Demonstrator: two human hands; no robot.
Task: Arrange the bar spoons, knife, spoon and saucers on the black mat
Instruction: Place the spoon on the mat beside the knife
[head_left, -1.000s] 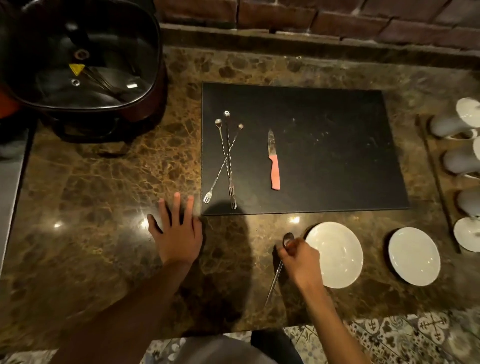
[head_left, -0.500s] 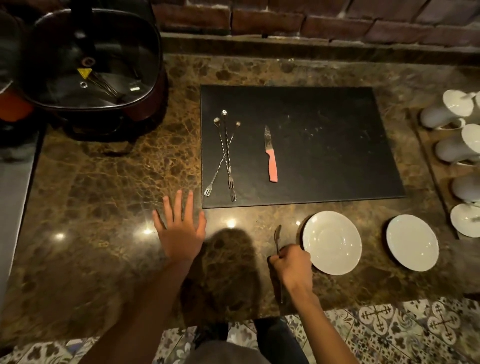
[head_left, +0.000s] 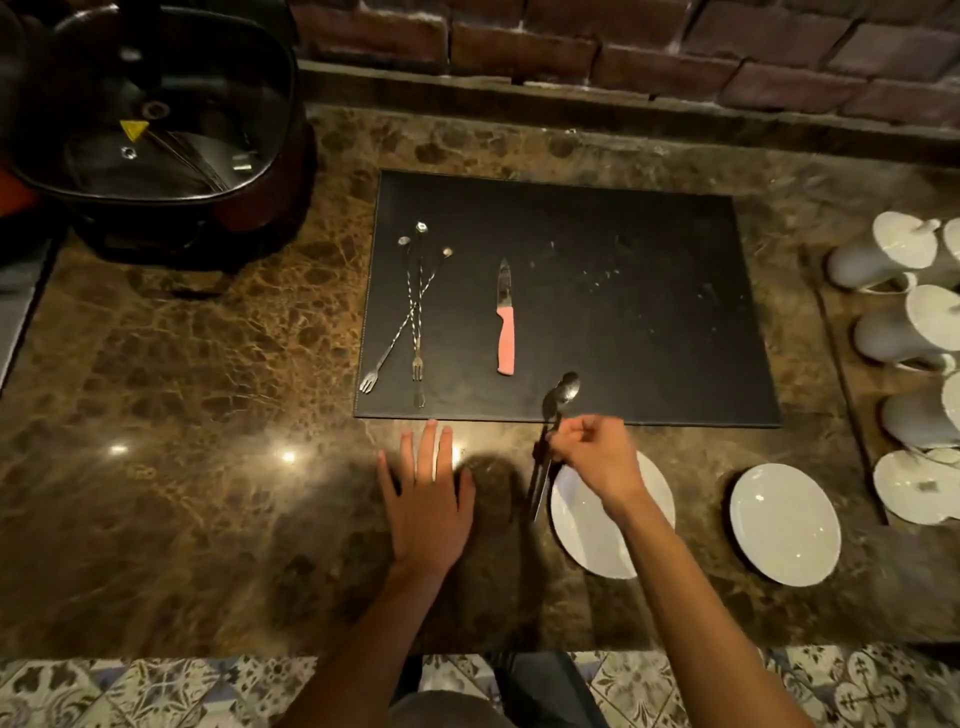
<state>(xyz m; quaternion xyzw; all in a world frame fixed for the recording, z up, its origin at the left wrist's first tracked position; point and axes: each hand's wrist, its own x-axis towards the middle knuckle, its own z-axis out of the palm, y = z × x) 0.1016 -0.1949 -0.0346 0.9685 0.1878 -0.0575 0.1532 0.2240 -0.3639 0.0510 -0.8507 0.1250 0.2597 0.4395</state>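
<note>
- My right hand (head_left: 597, 457) had carried the spoon (head_left: 553, 431) up off the worktop (head_left: 208, 467) since a second ago, when its handle lay low beside the near saucer; its bowl now hung over the black mat's (head_left: 623, 312) near edge.
- The right grip was pinched on the spoon's handle about midway, fingers curled in, bowl pointing away from me and handle tail trailing back toward me past the saucer's left rim.
- My left hand (head_left: 426, 499) had stayed flat on the worktop, fingers spread and holding nothing, fingertips just short of the mat's near edge.
- The three bar spoons (head_left: 413, 312) lay crossed on the left part of the mat, forked ends toward me, small round ends away; one fork tip sat right at the mat's left edge.
- The knife (head_left: 505, 322) lay straight on the mat to the right of them, pink handle toward me, blade pointing away, apart from the spoon bowl.
- Two white saucers were still off the mat on the worktop: the near saucer (head_left: 587, 535) partly under my right wrist, the far saucer (head_left: 784, 525) well to its right.
- White cups (head_left: 883, 254) lay on their sides at the right edge, and a dark lidded pot (head_left: 150, 119) stood at the far left.
</note>
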